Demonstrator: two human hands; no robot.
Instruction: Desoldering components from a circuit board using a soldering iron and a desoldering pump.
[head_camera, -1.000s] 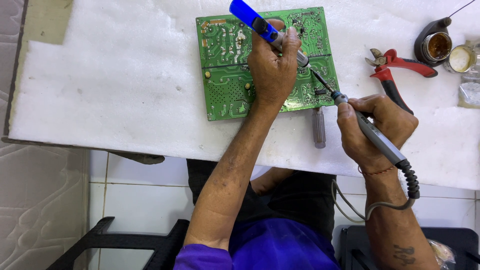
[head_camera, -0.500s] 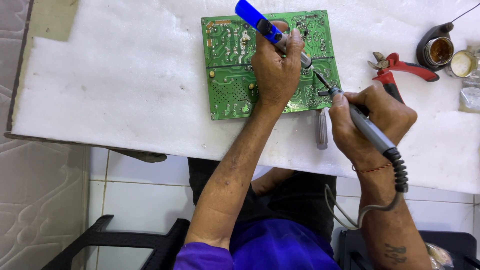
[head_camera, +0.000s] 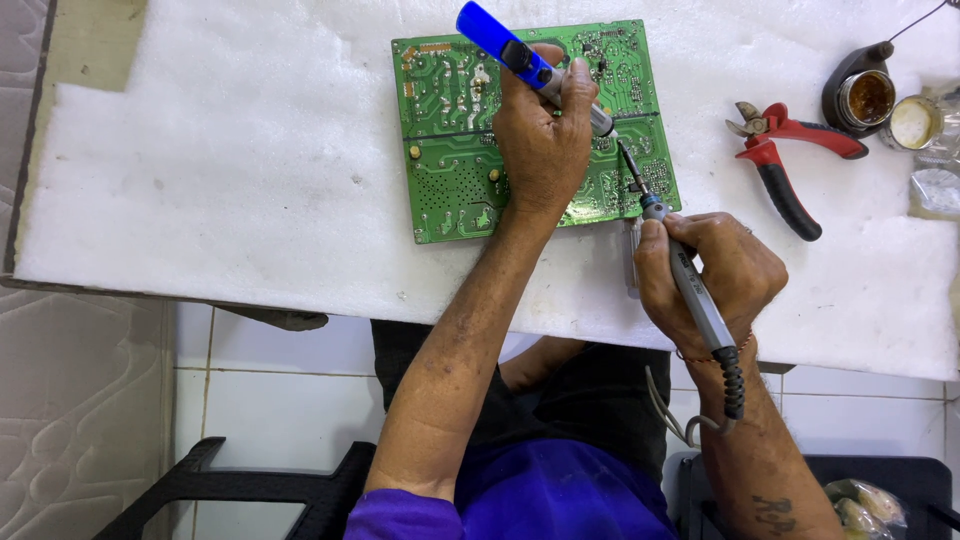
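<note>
A green circuit board (head_camera: 450, 120) lies solder side up on white foam padding (head_camera: 220, 170). My left hand (head_camera: 540, 140) rests on the board and grips a blue desoldering pump (head_camera: 500, 40), its tip angled down toward the board's right part. My right hand (head_camera: 715, 270) holds a grey soldering iron (head_camera: 695, 290) like a pen; its thin tip (head_camera: 630, 165) touches the board next to the pump's nozzle. The iron's coiled cable hangs down past my right wrist.
Red-handled cutters (head_camera: 785, 160) lie on the foam to the right of the board. At the far right stand a dark pot of amber flux (head_camera: 862, 95) and a small pale tin (head_camera: 915, 120). A black chair frame (head_camera: 230, 485) stands on the tiled floor.
Both hands and the tools stay on the same spot of the board. The soldering iron's tip has stayed beside the pump nozzle; only the camera view has shifted slightly.
</note>
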